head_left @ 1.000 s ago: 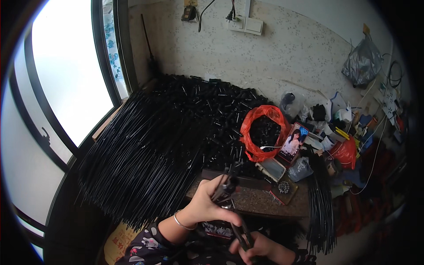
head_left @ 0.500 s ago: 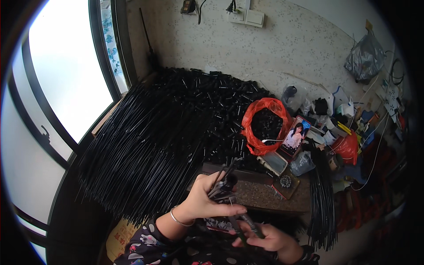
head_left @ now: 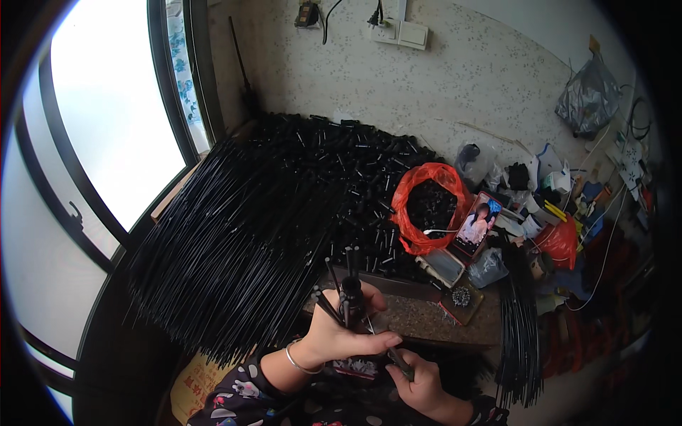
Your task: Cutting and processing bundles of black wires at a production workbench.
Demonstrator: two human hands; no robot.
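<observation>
My left hand (head_left: 332, 339), with a bangle on its wrist, is closed around a black cylindrical part (head_left: 351, 290) and several thin black rods (head_left: 325, 304) whose ends stick up past the fingers. Just to its right, my right hand (head_left: 425, 387) pinches a slim dark rod-like piece (head_left: 402, 365) between thumb and fingers. The upper end of that piece lies close to my left thumb. Whether it is a tool or a part, I cannot tell. Below the hands a small box of light bits (head_left: 355, 368) shows partly on my lap.
Long black rods (head_left: 220, 255) cover the left of the bench, with short black parts (head_left: 341, 142) heaped behind. A red plastic bag (head_left: 403, 206) of small black pieces stands beside a propped phone (head_left: 477, 224). Nearer lie a tray of screws (head_left: 461, 296) and another rod bundle (head_left: 520, 334).
My left hand has turned, so the rods and the black cylinder stand more upright. My right hand's fingers have shifted, and one dark piece shows there where two showed before.
</observation>
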